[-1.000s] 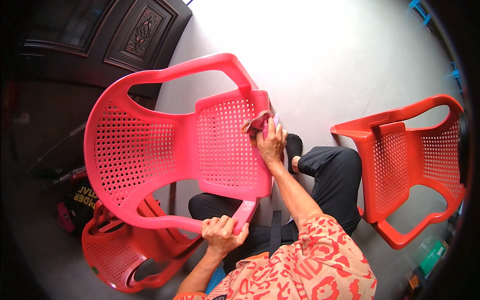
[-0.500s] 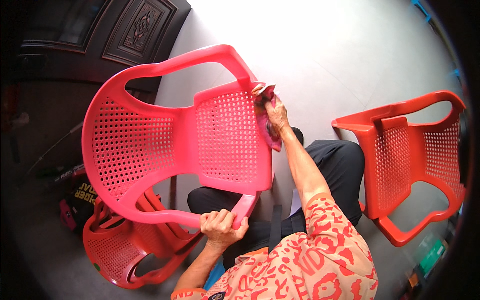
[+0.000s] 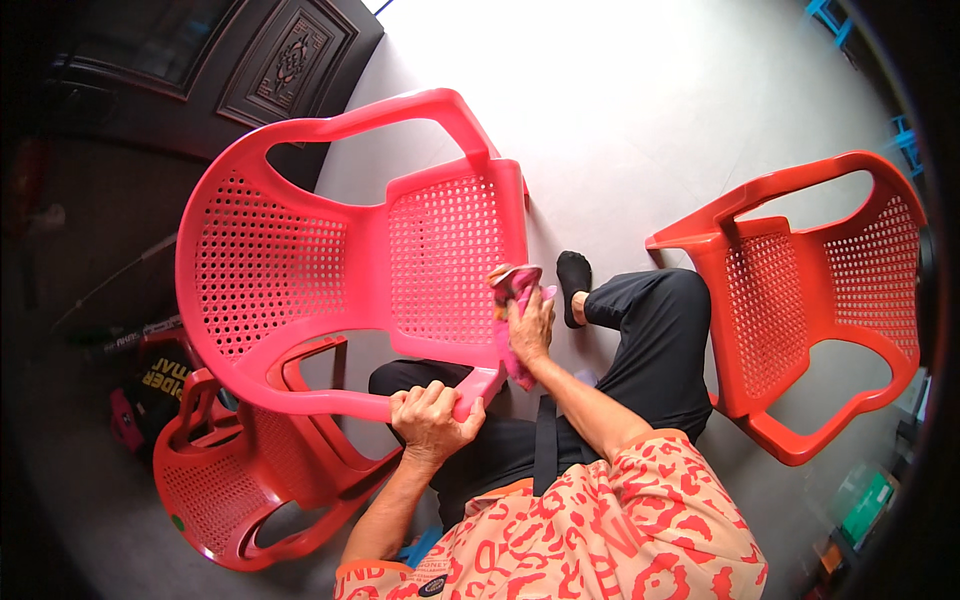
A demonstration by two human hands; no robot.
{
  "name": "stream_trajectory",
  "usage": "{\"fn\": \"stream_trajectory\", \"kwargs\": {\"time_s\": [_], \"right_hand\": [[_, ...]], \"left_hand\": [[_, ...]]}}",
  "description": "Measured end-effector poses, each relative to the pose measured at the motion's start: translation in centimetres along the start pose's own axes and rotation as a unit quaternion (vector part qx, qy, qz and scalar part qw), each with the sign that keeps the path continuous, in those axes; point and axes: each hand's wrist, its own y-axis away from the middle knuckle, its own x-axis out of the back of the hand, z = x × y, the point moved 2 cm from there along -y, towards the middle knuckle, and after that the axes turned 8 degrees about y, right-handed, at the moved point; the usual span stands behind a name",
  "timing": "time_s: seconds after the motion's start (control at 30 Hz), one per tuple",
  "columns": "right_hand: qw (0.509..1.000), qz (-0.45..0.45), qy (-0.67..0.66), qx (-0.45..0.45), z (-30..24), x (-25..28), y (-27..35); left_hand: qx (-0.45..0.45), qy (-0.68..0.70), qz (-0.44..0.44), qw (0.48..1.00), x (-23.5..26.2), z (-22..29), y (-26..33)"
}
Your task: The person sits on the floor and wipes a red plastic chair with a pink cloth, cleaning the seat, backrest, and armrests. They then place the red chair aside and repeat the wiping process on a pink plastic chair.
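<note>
A pinkish-red plastic armchair [image 3: 362, 235] with a perforated seat and back stands in front of me, its backrest to the left. My left hand [image 3: 432, 420] grips the front end of its near armrest, fingers wrapped over the top. A crumpled pink patterned cloth [image 3: 513, 318] is bunched in my right hand [image 3: 530, 325]. That hand presses the cloth against the seat's front edge, near the corner by the near armrest. Part of the cloth is hidden under my fingers.
A red plastic armchair [image 3: 800, 300] stands on the right. Stacked red chairs [image 3: 235, 480] are at the lower left, beside a black bag [image 3: 165, 385]. A dark carved door [image 3: 270, 70] is at the upper left. My legs [image 3: 655, 340] spread beside the pink chair.
My right hand has slid the cloth along the seat's front edge, from the far corner toward me. My left hand keeps its hold on the armrest. The view has shifted slightly.
</note>
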Motion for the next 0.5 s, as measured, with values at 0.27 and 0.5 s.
{"fn": "stream_trajectory", "kwargs": {"time_s": [0.27,0.5], "right_hand": [[0.957,0.105,0.218,0.162,-3.6,0.8,-2.0],[0.955,0.157,0.173,0.184,-5.7,-0.4,-10.3]], "left_hand": [[0.003,0.012,-0.02,1.0,0.3,-0.1,-0.1],[0.003,0.013,-0.019,1.0,0.3,-0.1,-0.1]]}}
